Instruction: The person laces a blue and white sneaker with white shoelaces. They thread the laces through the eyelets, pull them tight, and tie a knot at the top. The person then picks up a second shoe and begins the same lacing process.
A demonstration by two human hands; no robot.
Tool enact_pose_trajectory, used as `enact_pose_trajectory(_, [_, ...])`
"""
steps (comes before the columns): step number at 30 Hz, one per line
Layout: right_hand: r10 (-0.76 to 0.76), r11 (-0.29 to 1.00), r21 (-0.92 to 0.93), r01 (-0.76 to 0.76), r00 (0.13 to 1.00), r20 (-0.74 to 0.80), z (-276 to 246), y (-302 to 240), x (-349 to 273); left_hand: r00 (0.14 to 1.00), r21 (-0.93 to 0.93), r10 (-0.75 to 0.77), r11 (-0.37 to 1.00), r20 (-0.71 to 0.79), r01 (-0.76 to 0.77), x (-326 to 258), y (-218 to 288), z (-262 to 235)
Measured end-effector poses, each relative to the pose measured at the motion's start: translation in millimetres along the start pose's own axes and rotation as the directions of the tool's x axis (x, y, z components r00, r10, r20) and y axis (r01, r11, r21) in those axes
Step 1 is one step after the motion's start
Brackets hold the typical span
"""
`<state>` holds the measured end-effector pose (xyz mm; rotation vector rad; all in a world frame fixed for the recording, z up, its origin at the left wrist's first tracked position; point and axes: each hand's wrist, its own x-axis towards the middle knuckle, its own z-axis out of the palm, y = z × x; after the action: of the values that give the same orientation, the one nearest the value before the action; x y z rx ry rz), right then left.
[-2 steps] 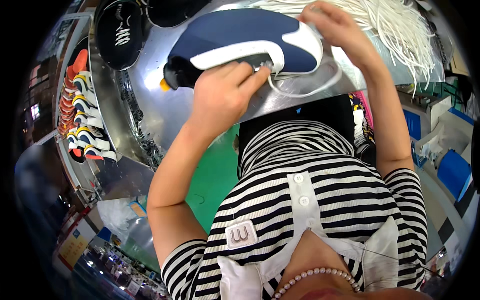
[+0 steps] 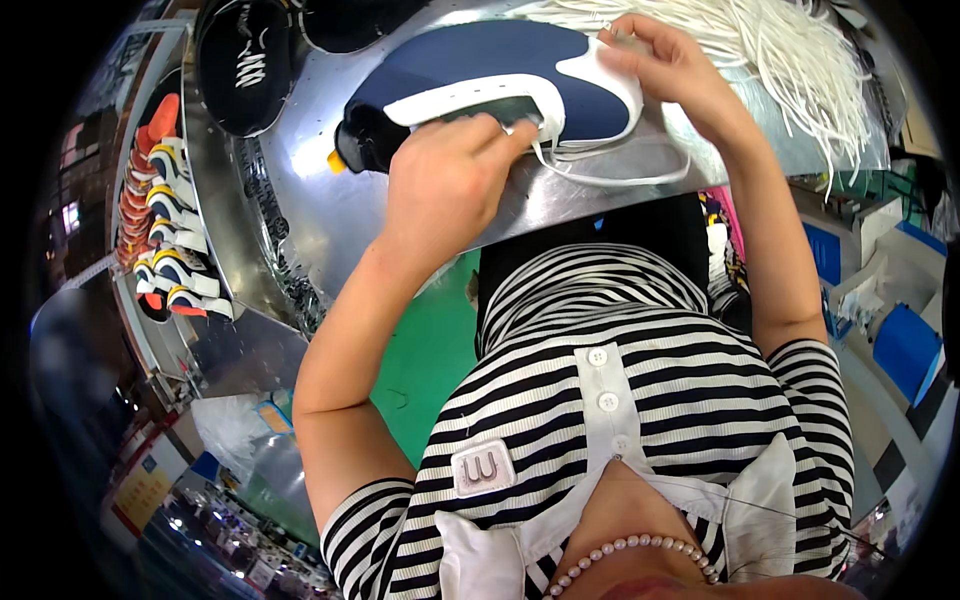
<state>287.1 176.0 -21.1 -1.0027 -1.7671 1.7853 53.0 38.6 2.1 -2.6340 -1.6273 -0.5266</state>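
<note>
- The blue and white shoe (image 2: 490,85) lay on its side on the shiny metal surface (image 2: 330,200), at the far middle, just as it did a moment before
- The left hand (image 2: 445,185) was curled, fingers together, pressing on the white edge of the shoe; it had hardly moved
- The right hand (image 2: 665,65) had its fingers pinched together at the front of the shoe, where a white lace (image 2: 610,178) hung down in a loop
- A big bunch of white laces (image 2: 800,70) sat just to the right of that hand
- So little had changed: it looked like the lacing was in the same step
- More shoes (image 2: 165,230) stood in a row far off to the left
</note>
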Motion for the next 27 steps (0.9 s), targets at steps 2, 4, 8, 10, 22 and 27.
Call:
enact_pose_trajectory(2, [-0.058, 0.981, -0.187, 0.041, 0.995, -0.086, 10.4, 4.4, -5.2, 0.931, -0.251, -0.351, 0.897, 0.095, 0.364, -0.4, -6.0, -4.1])
enact_pose_trajectory(4, [-0.033, 0.999, -0.002, 0.033, 0.997, -0.069, 21.0, 7.7, -10.9, 0.800, -0.608, -0.361, 0.521, 0.479, 0.599, -7.7, -26.2, -3.0])
enact_pose_trajectory(8, [-0.116, 0.993, -0.002, 0.118, 0.975, -0.187, 53.2, 8.4, -17.4, 0.548, -0.485, -0.365, 0.255, 0.753, 0.837, 5.8, -24.6, -0.2])
enact_pose_trajectory(10, [-0.122, 0.983, 0.095, 0.154, 0.953, -0.276, 59.4, 11.1, -15.4, 0.587, -0.538, -0.400, 0.240, 0.703, 0.808, 11.8, -27.6, -4.7])
enact_pose_trajectory(22, [0.122, 0.988, 0.127, -0.089, 0.953, -0.279, 44.8, 12.8, -1.9, 0.836, -0.548, -0.486, 0.639, 0.255, 0.539, 13.3, -45.5, 27.7])
enact_pose_trajectory(27, [0.112, 0.992, -0.033, -0.120, 0.977, -0.180, 39.8, 18.0, -17.5, 0.885, -0.402, -0.438, 0.790, 0.159, 0.463, 17.5, -43.5, 17.7])
